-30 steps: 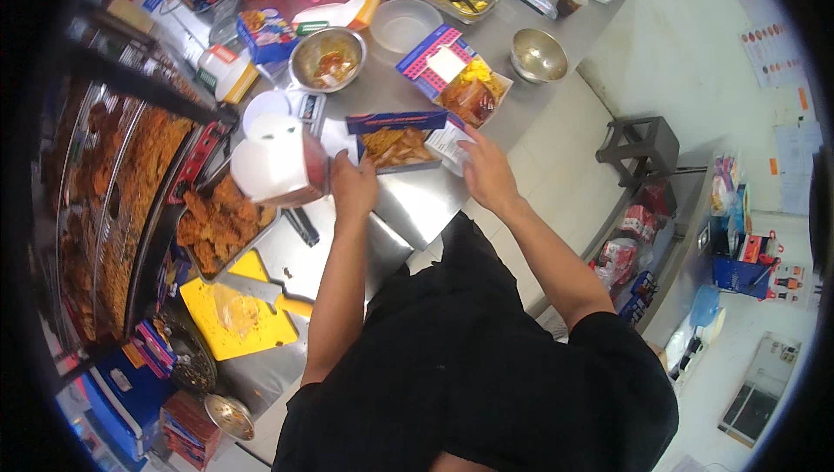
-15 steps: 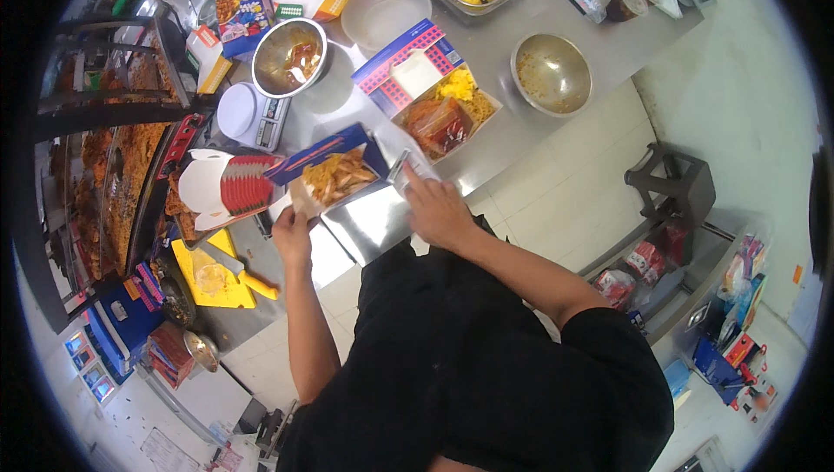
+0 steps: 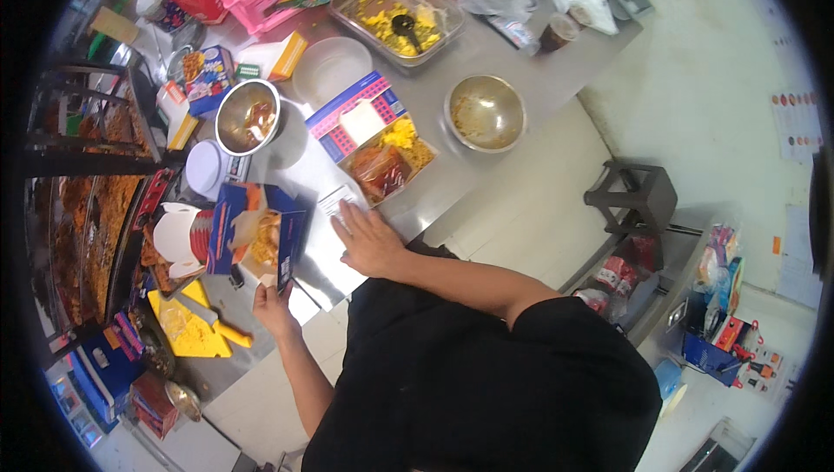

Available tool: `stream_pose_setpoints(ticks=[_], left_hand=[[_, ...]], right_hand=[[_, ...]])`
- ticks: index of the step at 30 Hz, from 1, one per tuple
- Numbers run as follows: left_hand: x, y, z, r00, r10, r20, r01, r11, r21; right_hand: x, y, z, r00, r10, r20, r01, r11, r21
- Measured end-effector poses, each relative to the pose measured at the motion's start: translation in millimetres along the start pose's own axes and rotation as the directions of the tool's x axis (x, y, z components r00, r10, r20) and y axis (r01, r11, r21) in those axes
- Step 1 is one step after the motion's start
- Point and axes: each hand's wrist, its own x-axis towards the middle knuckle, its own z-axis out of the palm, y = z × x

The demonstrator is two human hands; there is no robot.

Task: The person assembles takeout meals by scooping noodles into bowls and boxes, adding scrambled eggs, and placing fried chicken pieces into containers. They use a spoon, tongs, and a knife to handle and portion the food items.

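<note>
the left hand [image 3: 276, 311] grips a blue food box [image 3: 256, 233] from below, tilted on its side so the fried pieces stay inside. the right hand [image 3: 372, 242] lies flat and empty on the tabletop [image 3: 521, 63], fingers on a small white packet [image 3: 339, 202], steadying it just beside the box.

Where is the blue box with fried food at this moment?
In the head view, the blue box of fried food sits at the left of the steel counter, held from below by the left hand, beside a white and red carton.
</note>
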Motion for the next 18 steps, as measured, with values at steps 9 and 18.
stream_pose_setpoints(ticks=[9,18], left_hand=[[11.7,-8.8,31.1,1.000,0.008,0.010,-0.008,0.999,0.032],[12.0,-19.4,74.0,0.998,-0.020,-0.052,0.036,0.944,0.328]], right_hand=[[7.9,2.6,12.7,0.987,-0.115,0.108,0.107,0.991,0.078],[-1.7,5.1,13.4,0.997,-0.082,0.011,0.081,0.995,0.055]])
